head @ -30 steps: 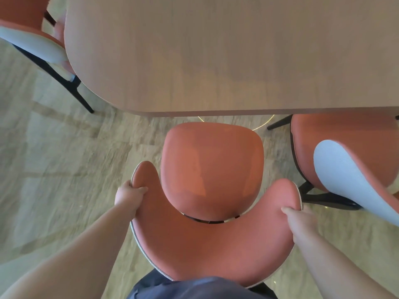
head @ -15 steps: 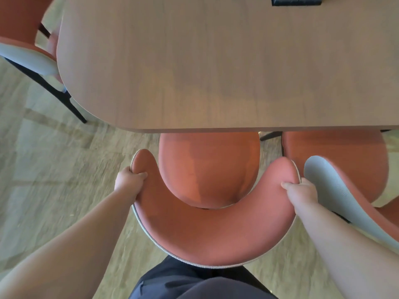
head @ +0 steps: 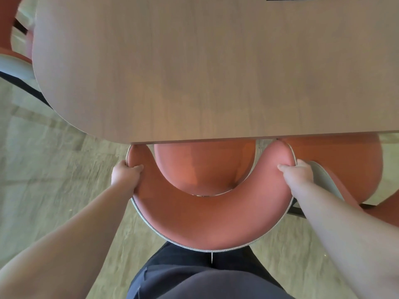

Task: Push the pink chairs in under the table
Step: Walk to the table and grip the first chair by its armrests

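Chair (head: pixel 207 219) half under the surface (head: pixel 216 72): front of seat hidden beneath the edge, armrest tips level with it, curved back out over the floor (head: pixel 54 190). Gripped at both arm ends: left hand (head: pixel 125 175) wrapped round the left tip, thumb on the inner face; right hand (head: pixel 299 172) likewise on the right, fingers curled behind the shell, mostly hidden. Best pushed straight and evenly on both sides, stopped as the back nears the edge. Second chair (head: pixel 336 169) just beside on the right, its grey back touching or nearly touching the right hand: risk of pinched knuckles, so a slight leftward bias advisable. Third chair (head: pixel 13 61) at far left.
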Demonstrator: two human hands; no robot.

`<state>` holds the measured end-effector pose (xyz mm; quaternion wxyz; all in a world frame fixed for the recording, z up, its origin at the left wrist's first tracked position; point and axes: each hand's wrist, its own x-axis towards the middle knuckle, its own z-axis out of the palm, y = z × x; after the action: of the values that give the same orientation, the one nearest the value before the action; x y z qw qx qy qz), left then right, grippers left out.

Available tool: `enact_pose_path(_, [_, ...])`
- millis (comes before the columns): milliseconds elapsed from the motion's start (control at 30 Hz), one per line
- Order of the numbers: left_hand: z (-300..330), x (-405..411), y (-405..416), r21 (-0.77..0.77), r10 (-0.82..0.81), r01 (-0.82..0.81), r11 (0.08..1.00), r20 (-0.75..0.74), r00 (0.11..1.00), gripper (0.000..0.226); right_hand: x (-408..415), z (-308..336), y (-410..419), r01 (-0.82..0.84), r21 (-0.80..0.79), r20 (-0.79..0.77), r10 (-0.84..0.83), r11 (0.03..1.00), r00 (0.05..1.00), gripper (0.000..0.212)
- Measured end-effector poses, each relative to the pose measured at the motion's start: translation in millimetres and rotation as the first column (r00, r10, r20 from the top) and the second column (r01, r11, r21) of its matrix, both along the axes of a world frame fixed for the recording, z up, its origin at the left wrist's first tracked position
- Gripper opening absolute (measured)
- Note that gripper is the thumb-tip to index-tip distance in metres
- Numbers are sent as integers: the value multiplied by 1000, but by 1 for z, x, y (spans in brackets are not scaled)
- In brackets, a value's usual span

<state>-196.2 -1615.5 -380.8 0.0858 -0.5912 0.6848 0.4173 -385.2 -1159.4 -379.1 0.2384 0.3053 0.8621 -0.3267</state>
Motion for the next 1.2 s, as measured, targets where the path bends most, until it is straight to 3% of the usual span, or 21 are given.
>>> enact_pose_path(67, [-3,-1,1,-5,17,-17,1000,3,1000,16,-9,-1,-3,-14,3,-8,14,1000,1000,29])
enact_pose_path(333, [-9,-8,-2,-22,30,-30,999,14,999,15,-22,-11,-11,-20,14,37,20,1000,999,65])
enact_pose_path(833, [-14,-19,-10,-31,17,-15,999,62,998,27,-29,-6,-26,-54,58,52,51,997,997,67])
enact_pose_path(967, [-6,-21,-10,15,-31,30,999,62,998,32,-26,1,-31,-52,60,30,50,997,998,50])
enact_pose_path(1067, [6,-23,-6,43,-46,44,998,47,998,24,-21,14,-37,-12,44,4,11,999,1000,50])
enact_pose_path(1133, [20,-24,-2,64,-31,30,998,14,999,35,-14,25,-39,-12,22,-24,12,1000,1000,36])
enact_pose_path(1200, [37,-21,4,75,-40,41,996,-22,999,60,-2,39,-41,-16,-23,-49,15,1000,999,43])
